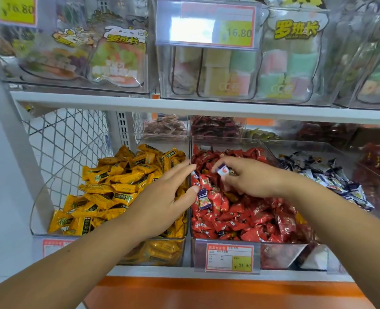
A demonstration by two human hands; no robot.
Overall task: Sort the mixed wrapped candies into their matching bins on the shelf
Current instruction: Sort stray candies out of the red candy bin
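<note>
Currently | right grip (251,179) pinches purple-white wrapped candy (223,170) | left grip (164,197) released | I risk dropping it among red foil-wrapped candies (251,219)

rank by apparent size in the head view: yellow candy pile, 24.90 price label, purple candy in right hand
1. yellow candy pile
2. 24.90 price label
3. purple candy, pinched in the right hand; fingers hide part of it, but it is clearly smallest

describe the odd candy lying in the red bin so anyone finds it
On the lower shelf, take the bin of red candies beside the yellow ones. Near its left wall, by the left hand, lies one candy. Its wrapper is purple and white, its neighbours red.
</note>
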